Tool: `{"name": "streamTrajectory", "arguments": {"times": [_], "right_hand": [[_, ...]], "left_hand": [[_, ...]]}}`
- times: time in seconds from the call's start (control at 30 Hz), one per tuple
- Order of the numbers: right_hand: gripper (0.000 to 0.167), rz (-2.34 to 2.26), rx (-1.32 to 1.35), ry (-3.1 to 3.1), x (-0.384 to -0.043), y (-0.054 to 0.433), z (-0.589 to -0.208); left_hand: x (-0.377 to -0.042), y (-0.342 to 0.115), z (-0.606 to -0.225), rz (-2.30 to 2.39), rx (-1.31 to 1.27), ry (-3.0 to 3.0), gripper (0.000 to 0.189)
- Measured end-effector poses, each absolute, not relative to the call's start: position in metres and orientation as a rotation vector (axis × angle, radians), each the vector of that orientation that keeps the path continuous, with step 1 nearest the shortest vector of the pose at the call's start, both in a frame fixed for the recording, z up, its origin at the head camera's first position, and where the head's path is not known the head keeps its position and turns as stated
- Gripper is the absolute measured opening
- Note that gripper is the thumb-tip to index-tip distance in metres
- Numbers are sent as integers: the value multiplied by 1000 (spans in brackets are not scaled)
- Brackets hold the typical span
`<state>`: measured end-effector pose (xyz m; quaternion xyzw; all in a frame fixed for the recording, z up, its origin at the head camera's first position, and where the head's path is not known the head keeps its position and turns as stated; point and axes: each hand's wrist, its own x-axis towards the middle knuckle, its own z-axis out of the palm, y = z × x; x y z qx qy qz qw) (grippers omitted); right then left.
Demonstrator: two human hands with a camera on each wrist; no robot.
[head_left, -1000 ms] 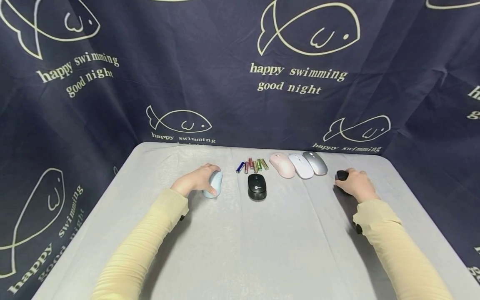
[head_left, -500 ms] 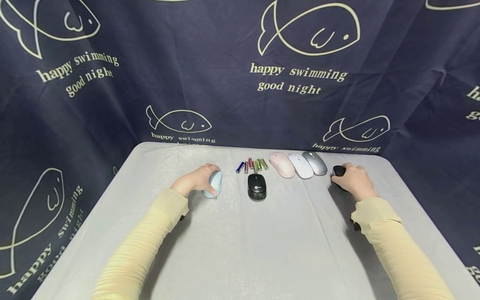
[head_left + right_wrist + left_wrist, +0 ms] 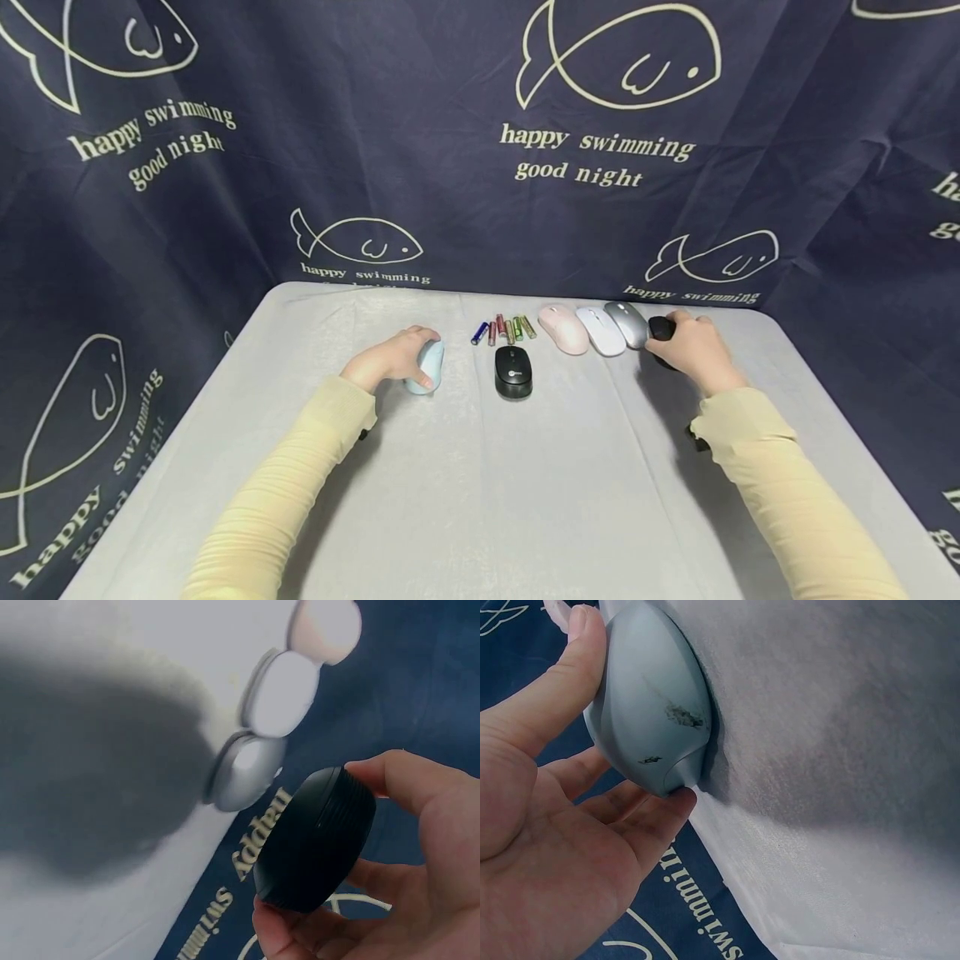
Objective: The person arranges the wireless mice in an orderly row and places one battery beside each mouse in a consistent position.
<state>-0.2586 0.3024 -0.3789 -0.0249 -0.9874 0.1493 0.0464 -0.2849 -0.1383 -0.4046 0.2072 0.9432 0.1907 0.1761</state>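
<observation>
My left hand [image 3: 393, 357] grips a light blue computer mouse [image 3: 656, 697] by its sides, at the left of the table. Dark smudges mark the blue mouse's surface in the left wrist view. On the right, my right hand [image 3: 697, 350] holds a black mouse [image 3: 315, 840] between thumb and fingers, just right of the grey mouse [image 3: 627, 324]. Left of the grey one lie a white mouse [image 3: 602, 331] and a pink mouse [image 3: 564, 329], side by side in a row. A second black mouse [image 3: 513, 372] rests on the table between my hands.
Several small batteries [image 3: 502, 329], blue, red and green, lie in a row behind the middle black mouse. The table [image 3: 487, 500] has a pale cloth cover. A dark blue curtain [image 3: 450, 150] with fish drawings hangs along its back and sides.
My right hand has moved left and slightly back with its black mouse, up close to the grey mouse. My left hand and the blue mouse have stayed put.
</observation>
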Motion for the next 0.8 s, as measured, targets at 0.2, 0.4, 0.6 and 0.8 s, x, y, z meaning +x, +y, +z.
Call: {"name": "streamTrajectory", "arguments": {"times": [0.2,0.4,0.6,0.8], "right_hand": [[56,464,4,-2963,-258,286,-374],[58,477,13,-2979,-259,272,-371],[59,506,36,-2967,-259,261,-372],[62,527,39,-2986,-260,252,-374]], "left_hand": [[-286,-139,-405,532,591,2668,89],[-287,-139,-406,534,584,2664,89],[-288,-140,-410,542,594,2672,89],[-291,-140,-412,549,592,2672,90]]}}
